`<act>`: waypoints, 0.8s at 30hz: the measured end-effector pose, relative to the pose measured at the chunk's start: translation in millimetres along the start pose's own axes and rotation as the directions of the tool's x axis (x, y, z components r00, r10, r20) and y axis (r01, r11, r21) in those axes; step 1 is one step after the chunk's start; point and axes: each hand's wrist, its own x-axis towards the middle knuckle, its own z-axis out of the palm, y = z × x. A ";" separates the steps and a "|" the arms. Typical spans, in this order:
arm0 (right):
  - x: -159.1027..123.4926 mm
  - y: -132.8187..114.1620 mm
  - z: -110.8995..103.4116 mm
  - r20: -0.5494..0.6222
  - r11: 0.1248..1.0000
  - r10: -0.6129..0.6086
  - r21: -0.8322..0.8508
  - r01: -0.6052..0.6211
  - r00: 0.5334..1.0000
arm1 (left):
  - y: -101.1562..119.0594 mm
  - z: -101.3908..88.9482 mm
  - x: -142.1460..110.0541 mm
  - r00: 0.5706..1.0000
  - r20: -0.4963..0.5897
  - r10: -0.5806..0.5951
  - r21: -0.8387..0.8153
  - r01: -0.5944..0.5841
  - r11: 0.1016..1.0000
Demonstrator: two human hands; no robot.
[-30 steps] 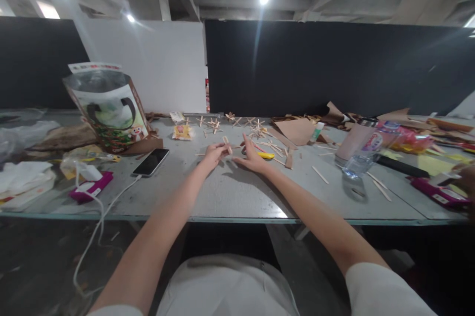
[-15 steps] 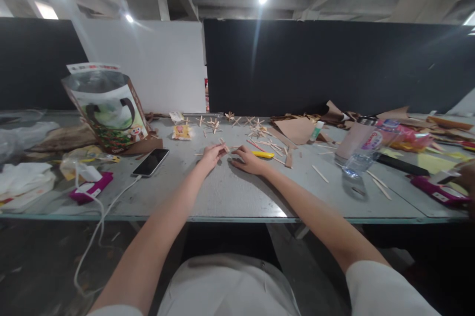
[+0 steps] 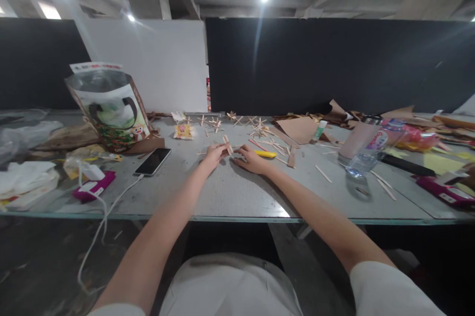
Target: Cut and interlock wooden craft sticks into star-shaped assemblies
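Observation:
My left hand (image 3: 214,156) is closed, its fingertips pinching a small piece made of pale wooden craft sticks (image 3: 227,145) held up above the table. Just to the right, my right hand (image 3: 253,160) rests low over the tabletop with curved fingers and thumb apart; nothing shows clearly in its grasp. A yellow utility knife (image 3: 266,155) lies right beside that hand, partly behind it. Beyond the hands are several crossed stick shapes (image 3: 214,124) and a heap of loose sticks (image 3: 260,129).
On the left, a phone (image 3: 153,161) with a white cable lies near a large printed bag (image 3: 111,113). A snack packet (image 3: 184,131) sits ahead. On the right stand a clear bottle (image 3: 365,155), a glue tube (image 3: 319,130) and brown cardboard (image 3: 297,129). Black and white panels back the table.
The stick piece in my left hand has been raised and turned more upright. My right hand stays nearly in place. A person's hand at the far right edge has gone out of view.

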 end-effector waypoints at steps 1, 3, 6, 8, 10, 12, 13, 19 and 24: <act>0.0 -0.1 -0.4 0.000 1.000 0.001 0.000 -0.001 1.000 | -0.1 0.3 -0.3 1.000 0.004 0.009 0.029 -0.009 1.000; 0.2 -0.5 -0.9 0.000 1.000 0.002 -0.001 -0.002 1.000 | -0.2 0.7 -1.7 0.999 0.014 0.029 0.105 -0.030 0.994; 0.6 -1.4 -1.1 -0.002 1.000 -0.001 -0.004 0.001 1.000 | -1.2 0.9 -4.4 0.997 0.033 0.070 0.203 -0.076 0.976; 0.9 -1.7 -0.9 -0.003 1.000 -0.003 -0.006 0.003 1.000 | -2.1 0.4 -5.4 0.994 0.038 0.101 0.267 -0.108 0.958; 0.9 -1.4 -0.6 -0.005 1.000 -0.002 -0.006 0.002 1.000 | -2.7 -0.8 -5.3 0.991 0.034 0.133 0.330 -0.136 0.934; 0.7 -0.4 -0.2 -0.010 1.000 0.001 -0.005 -0.001 1.000 | -3.0 -2.3 -4.4 0.987 0.027 0.161 0.386 -0.159 0.909; 0.6 0.2 0.0 -0.013 1.000 0.004 -0.004 -0.004 1.000 | -2.9 -3.1 -3.9 0.985 0.024 0.173 0.409 -0.167 0.897; 0.4 3.0 0.4 -0.021 1.000 0.031 0.002 -0.031 0.999 | -1.0 -2.9 -4.8 0.981 0.040 0.191 0.484 -0.186 0.855; 1.4 0.4 -1.0 -0.016 0.998 0.060 0.006 -0.060 0.998 | 2.5 0.0 -9.3 0.982 0.097 0.163 0.504 -0.190 0.843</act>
